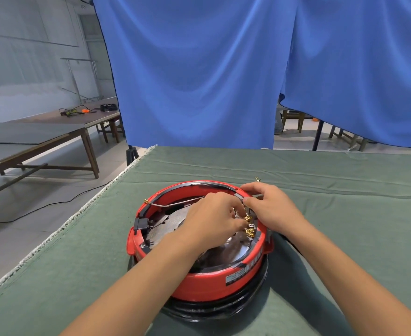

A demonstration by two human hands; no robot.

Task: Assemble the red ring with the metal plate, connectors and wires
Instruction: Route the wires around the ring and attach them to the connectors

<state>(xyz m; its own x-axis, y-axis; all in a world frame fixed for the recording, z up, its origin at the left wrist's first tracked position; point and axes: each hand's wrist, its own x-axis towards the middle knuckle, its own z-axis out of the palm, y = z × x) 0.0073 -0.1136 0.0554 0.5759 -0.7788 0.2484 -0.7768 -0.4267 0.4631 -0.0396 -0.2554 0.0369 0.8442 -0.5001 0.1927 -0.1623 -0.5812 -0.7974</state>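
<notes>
The red ring (199, 282) sits on a black base on the green table cloth, with a grey metal plate (168, 225) lying inside it. Several gold connectors (248, 230) line the ring's inner right wall. My left hand (214, 219) reaches into the ring and pinches a gold connector near that wall. My right hand (270, 207) grips the ring's right rim, thumb and fingers curled over a small bracket there. A thin grey wire (173, 203) with a gold tip runs across the ring's far left side.
A black clip (141, 224) sits on the ring's left rim. A small gold part (257, 178) lies on the cloth (345, 190) behind my right hand. The table's left edge runs diagonally. Blue curtains hang behind; wooden tables stand far left.
</notes>
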